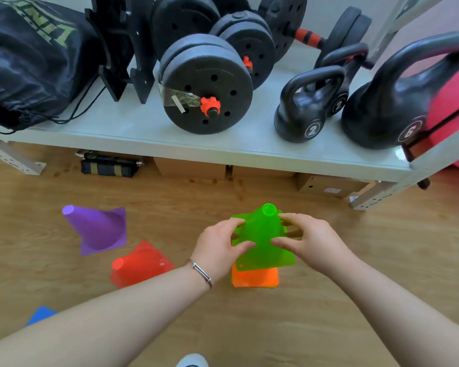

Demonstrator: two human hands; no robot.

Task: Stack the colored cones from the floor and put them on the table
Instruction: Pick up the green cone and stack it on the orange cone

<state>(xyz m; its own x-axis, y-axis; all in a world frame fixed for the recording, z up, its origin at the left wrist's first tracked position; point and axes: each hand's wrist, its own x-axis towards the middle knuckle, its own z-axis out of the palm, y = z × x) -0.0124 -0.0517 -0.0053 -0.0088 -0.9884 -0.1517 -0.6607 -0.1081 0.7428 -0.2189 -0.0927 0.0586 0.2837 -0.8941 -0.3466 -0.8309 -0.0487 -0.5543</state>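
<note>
Nearest the camera, both forearms are reaching forward and down over the wooden floor; a blue cone is showing only as a corner at the lower left edge, partly behind the left forearm.

At the centre, the left hand and the right hand are holding the green cone from opposite sides, fingers and thumbs clamped on its walls. The green cone is sitting over the orange cone, whose square base is resting on the floor. The green base is appearing tilted and turned relative to the orange base.

Risks at this step:
- If the green cone is being pressed down while tilted, it is likely to jam part-way and leave a leaning stack.
- Squeezing the thin walls is likely to deform the cone and hinder nesting.
- Downward force off-centre may slide the orange cone across the smooth floor.

To the left, the red cone and the purple cone are lying on their sides, well apart from the stack; an elbow sweep may knock them away.

Farthest, the table is carrying a dumbbell, kettlebells and a black bag. Free surface is limited to the front strip; a stack set near that edge may tip off.
</note>
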